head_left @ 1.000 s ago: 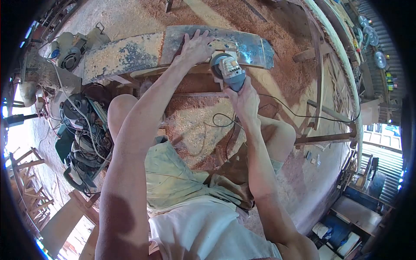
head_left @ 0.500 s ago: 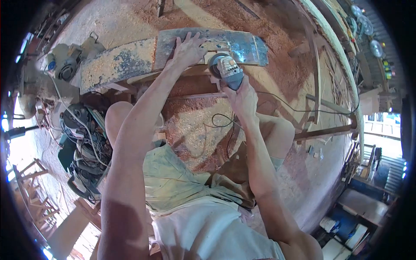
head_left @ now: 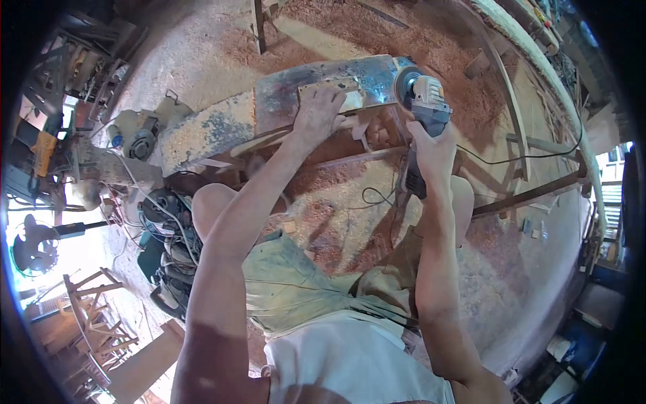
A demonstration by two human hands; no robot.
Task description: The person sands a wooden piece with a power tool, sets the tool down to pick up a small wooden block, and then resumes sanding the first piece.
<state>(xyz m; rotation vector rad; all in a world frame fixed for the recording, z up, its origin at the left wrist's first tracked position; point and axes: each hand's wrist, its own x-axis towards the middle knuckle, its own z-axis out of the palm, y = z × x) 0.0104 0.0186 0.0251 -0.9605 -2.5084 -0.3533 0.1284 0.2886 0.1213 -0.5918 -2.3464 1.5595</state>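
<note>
My right hand (head_left: 433,151) is wrapped round an angle grinder (head_left: 428,106), whose disc is at the right end of a worn, paint-stained bench (head_left: 274,94). On the bench lies a small flat wooden piece (head_left: 352,101). My left hand (head_left: 319,114) rests on that piece with its fingers bent over the top. Whether the fingers grip it or only press down is unclear. A black cord runs from the grinder's side off to the right.
Power tools and tangled cables (head_left: 171,236) lie on the floor at left. A grey machine (head_left: 138,135) stands beyond the bench's left end. Long timber (head_left: 531,195) crosses the floor at right. Sawdust covers the ground. A fan (head_left: 35,246) is at far left.
The grinder in my right hand has moved right, away from my left hand. My left hand has shifted onto the wooden piece, its fingers now bent. The whole view has turned somewhat.
</note>
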